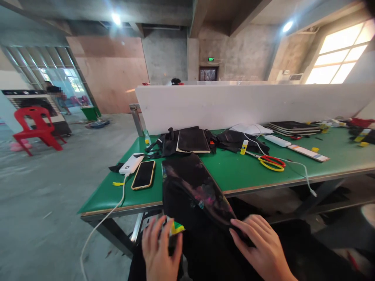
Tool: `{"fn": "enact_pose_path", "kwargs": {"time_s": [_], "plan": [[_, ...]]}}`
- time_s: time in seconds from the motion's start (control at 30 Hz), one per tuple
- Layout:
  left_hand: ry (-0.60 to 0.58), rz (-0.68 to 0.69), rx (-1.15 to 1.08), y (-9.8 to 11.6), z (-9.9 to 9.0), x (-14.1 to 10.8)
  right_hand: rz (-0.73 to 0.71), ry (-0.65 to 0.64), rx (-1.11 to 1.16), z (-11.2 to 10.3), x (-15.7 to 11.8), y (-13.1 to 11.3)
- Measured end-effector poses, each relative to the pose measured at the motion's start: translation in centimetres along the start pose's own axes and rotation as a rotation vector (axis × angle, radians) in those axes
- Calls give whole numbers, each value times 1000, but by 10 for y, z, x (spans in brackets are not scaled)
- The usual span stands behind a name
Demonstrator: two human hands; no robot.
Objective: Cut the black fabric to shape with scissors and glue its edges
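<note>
A black cloth with a dark floral panel (205,191) lies over the front edge of the green table (102,195) and hangs down in front of me. My right hand (260,246) pinches the right edge of this cloth between thumb and fingers. My left hand (162,249) is at the cloth's lower left with its fingers apart and nothing held in them. A yellow and green item (177,227) shows just behind the left fingertips. A flat black piece with a pale lower edge (193,140) rests on more black cloth behind the floral panel.
On the table are a phone (143,175), a white power bank (131,163) with a cable, a glue stick (244,147), red and yellow scissors (272,163) and stacked black pieces (293,128). Behind runs a white divider (234,105). A red chair (36,127) and a person (57,93) are at left.
</note>
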State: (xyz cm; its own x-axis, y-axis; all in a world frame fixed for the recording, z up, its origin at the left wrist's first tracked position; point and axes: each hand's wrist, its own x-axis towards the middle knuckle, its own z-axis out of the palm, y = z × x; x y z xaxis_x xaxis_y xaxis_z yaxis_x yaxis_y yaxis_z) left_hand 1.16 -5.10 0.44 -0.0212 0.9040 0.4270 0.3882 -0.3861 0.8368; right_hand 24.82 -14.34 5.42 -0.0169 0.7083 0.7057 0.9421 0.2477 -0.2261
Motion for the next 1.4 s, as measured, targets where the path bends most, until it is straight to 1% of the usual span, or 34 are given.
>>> {"fn": "enact_pose_path", "kwargs": {"time_s": [0.07,0.1,0.13,0.17,0.23,0.3,0.37,0.4,0.47,0.5,0.53,0.57,0.6,0.67,0.7,0.73,0.77,0.83,0.9,0.97,1.03,1.1,1.23,1.4], "plan": [[-239,286,202,5,0,6,31,-56,32,6,14,-4],[-327,402,287,7,0,8,52,-86,45,10,20,-5],[-367,475,337,8,-2,11,63,-108,54,12,25,-6],[-363,527,369,7,-5,13,63,-121,61,14,28,-6],[-290,592,390,1,-17,16,40,-128,67,16,29,-6],[-198,627,377,-9,-33,18,22,-131,66,17,25,-5],[-140,652,352,-20,-51,20,11,-148,64,17,20,-4],[-146,667,342,-24,-59,20,9,-158,63,17,19,-3],[-218,687,326,-30,-71,21,6,-168,62,18,18,-3],[-259,668,311,-30,-75,21,5,-168,64,19,19,-4],[-275,612,285,-28,-77,21,6,-168,66,21,22,-5],[-261,513,249,-25,-77,22,6,-173,71,23,26,-7],[-226,380,205,-21,-75,23,6,-183,78,25,30,-10],[-123,78,98,-12,-66,33,20,-228,92,33,41,-17],[-95,-43,49,-8,-59,41,29,-260,97,38,47,-22],[-79,-115,-8,-6,-50,53,39,-293,97,43,53,-27],[-66,-153,-59,-6,-40,67,48,-320,92,48,58,-31],[-52,-153,-55,-11,-19,102,62,-349,78,57,66,-41],[-75,-122,62,-19,2,138,73,-346,80,63,69,-49],[-176,-159,122,-26,17,168,84,-341,102,64,69,-55],[-227,-165,125,-31,28,188,83,-342,126,61,65,-57],[-235,-165,119,-33,33,198,73,-344,137,58,58,-56],[-207,-192,96,-41,39,205,58,-321,121,54,47,-49],[-172,-254,102,-54,45,216,59,-288,113,50,44,-43]]}}
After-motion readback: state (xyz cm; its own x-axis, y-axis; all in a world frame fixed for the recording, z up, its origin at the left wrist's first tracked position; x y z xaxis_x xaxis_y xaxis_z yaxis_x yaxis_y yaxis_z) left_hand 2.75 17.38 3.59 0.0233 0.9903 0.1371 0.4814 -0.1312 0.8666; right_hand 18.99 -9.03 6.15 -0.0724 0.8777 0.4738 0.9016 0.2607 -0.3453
